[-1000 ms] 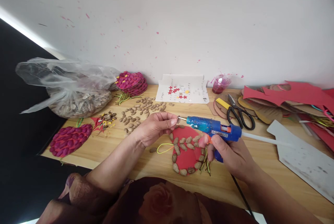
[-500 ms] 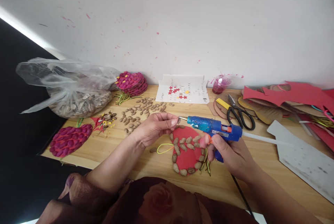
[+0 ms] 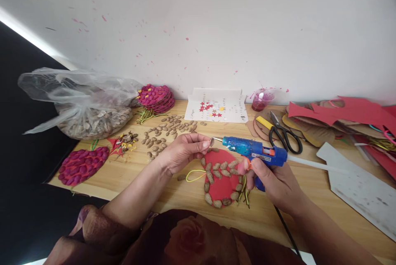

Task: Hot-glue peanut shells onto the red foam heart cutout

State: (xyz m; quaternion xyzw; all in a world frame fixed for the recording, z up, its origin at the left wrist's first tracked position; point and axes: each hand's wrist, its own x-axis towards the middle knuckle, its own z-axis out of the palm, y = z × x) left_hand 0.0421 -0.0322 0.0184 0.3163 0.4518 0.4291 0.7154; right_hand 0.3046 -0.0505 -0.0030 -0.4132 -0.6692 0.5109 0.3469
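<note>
My right hand [image 3: 272, 180] grips a blue hot glue gun [image 3: 255, 153], a finger on its orange trigger. The gun's metal nozzle points left at a small brown shell [image 3: 211, 142] pinched in the fingertips of my left hand [image 3: 185, 150]. Both hover over a red paper heart [image 3: 221, 176] lying on the wooden table [image 3: 148, 178]. Several brown shells are stuck along the heart's edge and middle. A yellow-green cord loop [image 3: 194, 175] sticks out from the heart's left side.
Loose shells [image 3: 167, 131] lie scattered behind my left hand. A plastic bag of shells [image 3: 86, 106] sits far left. Magenta hearts [image 3: 82, 165] and a stack [image 3: 155, 97] lie left. Black scissors [image 3: 283, 133], star paper [image 3: 216, 110], a pink cup [image 3: 261, 99] and red card scraps [image 3: 346, 114] fill the right.
The glue gun has shifted slightly right and down; otherwise both hands hold their positions.
</note>
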